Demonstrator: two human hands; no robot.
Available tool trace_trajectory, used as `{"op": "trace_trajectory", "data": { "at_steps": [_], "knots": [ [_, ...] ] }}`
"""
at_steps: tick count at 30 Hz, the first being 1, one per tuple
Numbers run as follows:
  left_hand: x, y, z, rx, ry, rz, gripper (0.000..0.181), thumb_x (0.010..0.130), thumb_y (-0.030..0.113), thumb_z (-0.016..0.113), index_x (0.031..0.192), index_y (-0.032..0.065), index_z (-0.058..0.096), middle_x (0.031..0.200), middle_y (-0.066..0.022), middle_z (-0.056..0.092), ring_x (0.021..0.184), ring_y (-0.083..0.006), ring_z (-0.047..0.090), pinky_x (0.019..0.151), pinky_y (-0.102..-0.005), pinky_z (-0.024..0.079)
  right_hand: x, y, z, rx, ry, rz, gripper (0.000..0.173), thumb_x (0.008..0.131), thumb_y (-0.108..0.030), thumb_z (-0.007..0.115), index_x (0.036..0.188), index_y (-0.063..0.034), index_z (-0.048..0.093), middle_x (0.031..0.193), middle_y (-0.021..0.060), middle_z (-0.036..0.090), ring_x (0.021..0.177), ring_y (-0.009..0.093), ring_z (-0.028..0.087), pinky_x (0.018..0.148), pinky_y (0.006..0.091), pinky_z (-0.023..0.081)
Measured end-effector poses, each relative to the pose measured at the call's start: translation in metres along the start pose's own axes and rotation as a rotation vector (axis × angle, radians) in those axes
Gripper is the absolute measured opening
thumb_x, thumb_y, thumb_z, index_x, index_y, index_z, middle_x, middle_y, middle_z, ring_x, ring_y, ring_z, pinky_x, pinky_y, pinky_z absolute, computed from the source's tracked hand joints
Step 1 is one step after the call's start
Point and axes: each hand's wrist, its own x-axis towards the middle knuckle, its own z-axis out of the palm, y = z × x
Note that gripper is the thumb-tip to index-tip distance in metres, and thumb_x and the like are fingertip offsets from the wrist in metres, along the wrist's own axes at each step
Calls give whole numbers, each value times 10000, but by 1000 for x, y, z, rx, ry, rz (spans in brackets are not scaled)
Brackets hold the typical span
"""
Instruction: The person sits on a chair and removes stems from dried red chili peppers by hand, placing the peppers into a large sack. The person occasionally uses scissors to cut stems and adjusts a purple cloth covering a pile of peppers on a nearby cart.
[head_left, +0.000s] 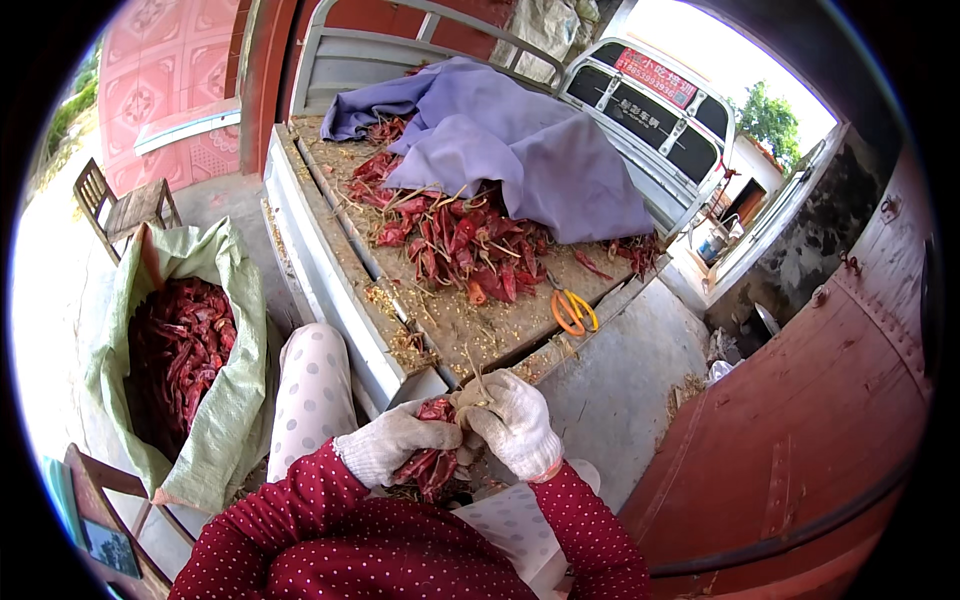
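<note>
My left hand (401, 441), in a white knit glove, is closed around a bunch of dried red chili peppers (436, 471) above my lap. Against the bunch's right side, my right hand (510, 420), gloved with soiled fingertips, pinches a dry stem that points up. Ahead on the truck bed (480, 337) lies a heap of dried red chilies (480, 251), partly under a purple cloth (517, 150). Scissors with orange and yellow handles (574, 312) rest near the bed's corner, among scattered seeds.
An open green woven sack (232, 360) of dried chilies stands at my left. Behind it is a wooden chair (135, 210); another chair (112, 480) is at lower left, with a phone-like dark object on it. A red metal door (757, 442) stands at right.
</note>
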Motion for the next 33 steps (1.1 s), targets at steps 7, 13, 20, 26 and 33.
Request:
{"op": "trace_trajectory", "data": {
  "at_steps": [7,13,20,26,33],
  "knots": [
    [6,-5,0,620,169,186,379,860,187,789,1177,21,666,982,-52,703,884,-127,649,825,-284,524,-4,-15,-3,97,-30,188,68,872,-100,641,855,-50,685,876,87,662,812,288,616,735,385,495],
    [3,-9,6,845,172,285,326,856,198,796,1118,43,678,943,-42,694,876,-123,633,840,-304,514,-26,-10,14,787,149,628,138,977,-86,566,891,-22,652,899,13,632,822,111,577,713,275,470],
    [6,-8,9,1205,76,536,310,826,131,799,1095,39,676,966,-66,704,884,-161,663,822,-319,529,-39,-9,11,1390,335,855,111,995,-152,601,981,-64,668,895,6,669,635,48,553,483,154,388],
    [8,-5,10,664,171,264,344,858,31,754,1177,-11,635,920,-65,697,789,-135,662,724,-284,562,-44,2,-42,52,165,696,177,894,-178,660,973,-21,674,864,124,714,764,225,690,679,328,542],
    [12,-6,-2,275,178,222,333,815,-42,744,1124,-37,618,892,-87,693,750,-163,677,689,-295,583,-19,36,-72,-903,-480,847,367,875,-415,623,959,-80,745,990,178,723,957,365,688,856,465,538]
  ]
}}
